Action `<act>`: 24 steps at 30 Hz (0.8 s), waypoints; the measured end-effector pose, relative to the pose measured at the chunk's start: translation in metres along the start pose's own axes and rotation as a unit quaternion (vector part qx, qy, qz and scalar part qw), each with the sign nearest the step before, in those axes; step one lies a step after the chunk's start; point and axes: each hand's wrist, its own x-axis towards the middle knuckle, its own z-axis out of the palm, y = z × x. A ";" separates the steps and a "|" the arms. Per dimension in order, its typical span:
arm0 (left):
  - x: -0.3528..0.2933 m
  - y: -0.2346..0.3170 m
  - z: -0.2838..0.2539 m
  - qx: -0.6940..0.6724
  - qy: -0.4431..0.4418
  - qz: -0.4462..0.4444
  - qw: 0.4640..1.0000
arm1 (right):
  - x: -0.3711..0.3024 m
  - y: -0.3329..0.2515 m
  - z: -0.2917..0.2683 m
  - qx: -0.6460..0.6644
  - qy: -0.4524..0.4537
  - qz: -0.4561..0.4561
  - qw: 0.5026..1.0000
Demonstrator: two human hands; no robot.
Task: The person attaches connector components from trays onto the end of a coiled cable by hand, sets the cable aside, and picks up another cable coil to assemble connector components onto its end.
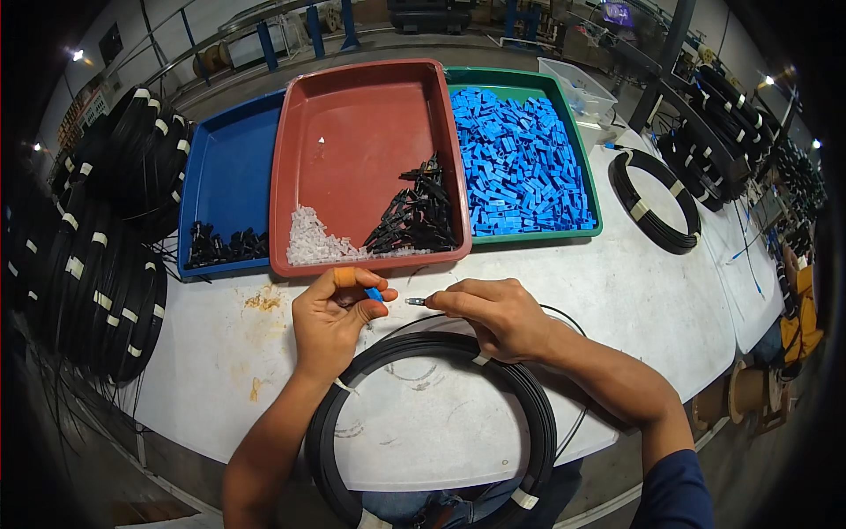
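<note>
Between the thumb and fingers of my left hand [330, 322] is a small blue plastic connector housing [375, 294]. Orange tape wraps one finger of that hand. My right hand [493, 313] pinches the end of a thin black cable, where a small connector tip [415, 301] pokes out toward the blue housing. A short gap separates the two pieces. Below both hands lies a coil of black cable [432, 346], tied with white bands; its near side reaches over the table's front edge.
Beyond my hands stand a blue tray [231, 145] with black parts, a red tray [370, 110] with clear and black pieces, and a green tray [524, 81] full of blue housings. Another coil [627, 198] lies right on the white table [652, 309]. Stacked coils [97, 264] rise at left.
</note>
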 end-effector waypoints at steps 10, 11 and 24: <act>0.003 -0.009 -0.004 -0.084 -0.023 0.024 0.996 | 0.000 0.001 0.000 -0.002 0.002 -0.001 1.000; 0.003 -0.009 -0.003 -0.085 -0.023 0.023 0.996 | 0.000 0.001 0.001 -0.002 0.002 0.000 1.000; 0.001 -0.001 -0.001 0.000 -0.015 0.045 0.999 | 0.000 0.001 0.001 0.000 0.001 0.000 1.000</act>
